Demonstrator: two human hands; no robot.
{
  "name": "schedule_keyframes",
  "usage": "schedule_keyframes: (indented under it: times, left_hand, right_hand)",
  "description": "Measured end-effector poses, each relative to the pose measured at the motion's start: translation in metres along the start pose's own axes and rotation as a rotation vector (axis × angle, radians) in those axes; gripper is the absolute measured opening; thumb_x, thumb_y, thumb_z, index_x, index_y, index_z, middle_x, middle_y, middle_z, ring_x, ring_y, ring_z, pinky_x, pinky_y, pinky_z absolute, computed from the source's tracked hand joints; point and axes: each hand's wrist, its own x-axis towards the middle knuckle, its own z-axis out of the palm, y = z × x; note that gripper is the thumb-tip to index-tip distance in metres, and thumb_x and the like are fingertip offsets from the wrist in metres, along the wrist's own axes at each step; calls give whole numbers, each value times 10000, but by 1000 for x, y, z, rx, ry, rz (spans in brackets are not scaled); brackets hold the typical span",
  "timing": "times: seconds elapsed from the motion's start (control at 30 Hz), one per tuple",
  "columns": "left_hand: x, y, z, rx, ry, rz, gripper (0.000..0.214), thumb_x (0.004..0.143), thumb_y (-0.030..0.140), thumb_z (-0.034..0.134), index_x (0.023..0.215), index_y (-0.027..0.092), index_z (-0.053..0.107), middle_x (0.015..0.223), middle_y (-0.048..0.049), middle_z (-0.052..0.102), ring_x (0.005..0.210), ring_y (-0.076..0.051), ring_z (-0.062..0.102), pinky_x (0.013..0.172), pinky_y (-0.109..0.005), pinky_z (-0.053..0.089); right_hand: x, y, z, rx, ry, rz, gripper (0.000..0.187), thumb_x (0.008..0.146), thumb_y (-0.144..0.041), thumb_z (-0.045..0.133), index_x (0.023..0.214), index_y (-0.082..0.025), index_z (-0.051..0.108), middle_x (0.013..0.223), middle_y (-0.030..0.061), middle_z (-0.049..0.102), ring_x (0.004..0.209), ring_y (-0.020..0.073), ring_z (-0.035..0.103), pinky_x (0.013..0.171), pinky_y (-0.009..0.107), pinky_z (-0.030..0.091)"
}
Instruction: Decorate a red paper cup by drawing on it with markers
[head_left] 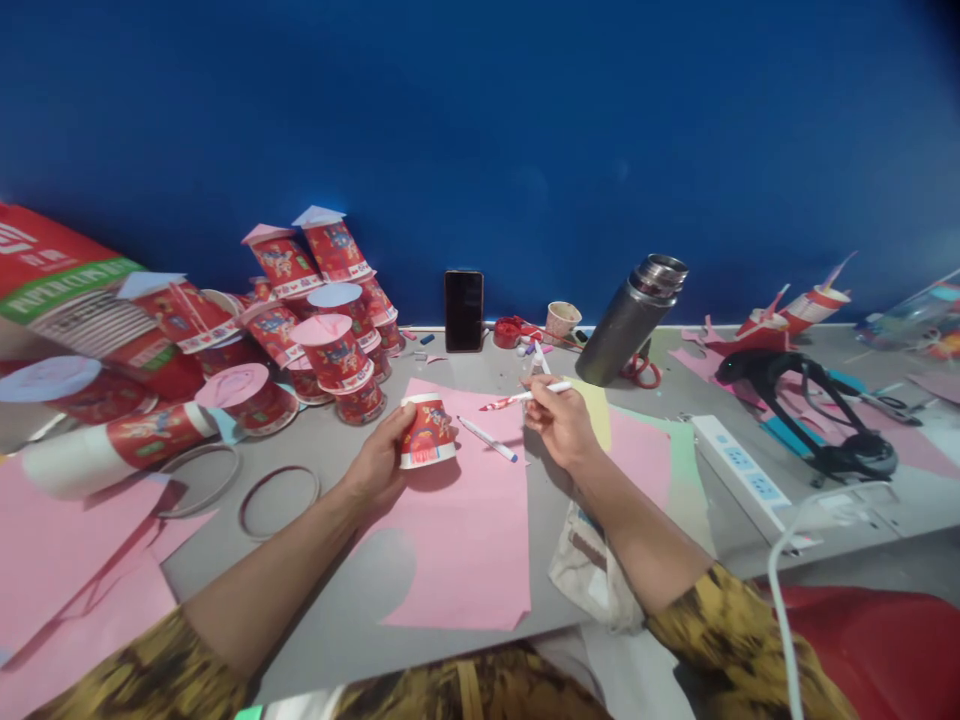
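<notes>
Cup in half-curled left hand, marker pinched in right hand, so go easy squeezing and keep both steady.

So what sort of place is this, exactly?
Probably a craft table; whether at a home, school or workshop, I can't tell. The left hand holds a patterned paper cup, the right hand a red-and-white marker, and similar cups stand stacked nearby.

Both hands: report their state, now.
Left hand: closed on a red paper cup.
Right hand: closed on a red-and-white marker.
</notes>
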Motion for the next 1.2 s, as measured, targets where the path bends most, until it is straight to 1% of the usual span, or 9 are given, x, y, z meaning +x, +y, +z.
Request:
schedule_keyframes:
  times: [0.17, 0.33, 0.43, 0.63, 0.73, 0.87, 0.97, 1.03, 1.2]
  left_hand:
    - [4, -2, -1, -2, 10, 78, 307, 878, 323, 832, 1106, 137, 746, 948, -78, 816, 803, -215, 790, 797, -342, 680]
    - [3, 1, 3, 18, -21, 112, 329, 869, 329, 843, 1128, 144, 759, 1024, -84, 824, 857, -221, 786, 820, -340, 674]
    - [2, 4, 2, 39, -36, 117, 333, 895, 334, 825, 1167, 153, 761, 1043, -81, 823, 870, -222, 786, 806, -339, 673]
    - [5, 6, 0, 40, -49, 114, 354, 917, 345, 798, 1216, 161, 749, 1095, -87, 820, 920, -231, 794, 841, -348, 674]
    - [5, 6, 1, 23, -55, 106, 339, 925, 339, 778, 1205, 153, 742, 1089, -94, 818, 940, -239, 798, 895, -377, 675]
    - [2, 4, 5, 9, -71, 59, 340, 958, 348, 733, 1212, 123, 736, 1092, -137, 820, 929, -275, 808, 912, -455, 683]
    - [-1, 3, 6, 7, -81, 10, 338, 981, 364, 710, 1207, 115, 739, 1083, -161, 824, 921, -305, 816, 894, -485, 688]
    - [-3, 3, 7, 8, -83, -18, 339, 990, 373, 711, 1211, 117, 739, 1077, -165, 827, 923, -314, 820, 881, -478, 690]
    - [-8, 0, 11, 5, -104, -54, 365, 1017, 371, 700, 1292, 133, 729, 1117, -151, 833, 936, -291, 821, 910, -443, 683]
  right_hand:
    - [0, -1, 1, -36, -18, 29, 578, 597, -600, 1007, 878, -175, 734, 687, 3, 701, 538, 87, 516, 428, 198, 343]
    - [0, -5, 2, -44, -25, 34, 594, 561, -607, 1022, 764, -196, 643, 570, -57, 595, 486, 62, 445, 425, 185, 322]
    - [-1, -5, 4, -51, -38, 33, 586, 557, -592, 1018, 753, -196, 633, 552, -66, 580, 476, 58, 429, 427, 181, 316]
    - [-2, -3, 6, -90, -74, -7, 595, 629, -619, 954, 958, -168, 749, 690, 14, 740, 495, 82, 487, 426, 204, 331]
    - [-5, 0, 8, -112, -92, -42, 589, 690, -629, 915, 1036, -179, 757, 737, 17, 770, 497, 86, 495, 439, 217, 345]
    - [-15, 6, 10, -339, -166, -211, 491, 775, -531, 904, 1113, -204, 763, 903, 29, 799, 615, 115, 589, 561, 253, 476]
    - [-25, 9, 11, -599, -329, -370, 651, 744, -509, 964, 1283, -237, 721, 1197, 89, 793, 887, 198, 695, 736, 317, 573]
    - [-29, 11, 12, -729, -435, -451, 816, 703, -525, 1008, 1394, -251, 672, 1362, 132, 741, 1089, 269, 695, 858, 380, 598]
    - [-28, 18, 13, -871, -525, -550, 1112, 631, -546, 1062, 1568, -247, 542, 1453, 177, 673, 1261, 363, 636, 1061, 524, 559]
